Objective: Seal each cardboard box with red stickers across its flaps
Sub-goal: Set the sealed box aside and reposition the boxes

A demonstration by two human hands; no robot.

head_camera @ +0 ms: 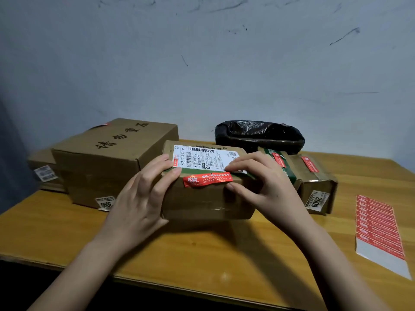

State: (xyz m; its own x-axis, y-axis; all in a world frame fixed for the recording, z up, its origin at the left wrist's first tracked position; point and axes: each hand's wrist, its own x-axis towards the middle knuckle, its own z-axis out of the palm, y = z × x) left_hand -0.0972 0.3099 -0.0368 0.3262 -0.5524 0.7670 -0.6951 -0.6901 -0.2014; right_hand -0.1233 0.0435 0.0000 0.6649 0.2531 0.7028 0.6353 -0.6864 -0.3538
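A small cardboard box (202, 203) with a white shipping label on top stands at the middle of the wooden table. A red sticker (207, 179) lies along its near top edge. My left hand (143, 194) grips the box's left end, fingers over the top and thumb on the front face. My right hand (258, 182) holds the right end, fingers on the label and thumb pressing beside the sticker's right tip. A sheet of red stickers (379, 227) lies at the table's right.
A larger cardboard box (107, 162) with printed characters stands at the left, another box (42, 167) behind it. Two boxes with red stickers (314, 176) stand at the right. A black plastic bag (258, 135) sits against the wall. The table's front edge (157, 281) is near.
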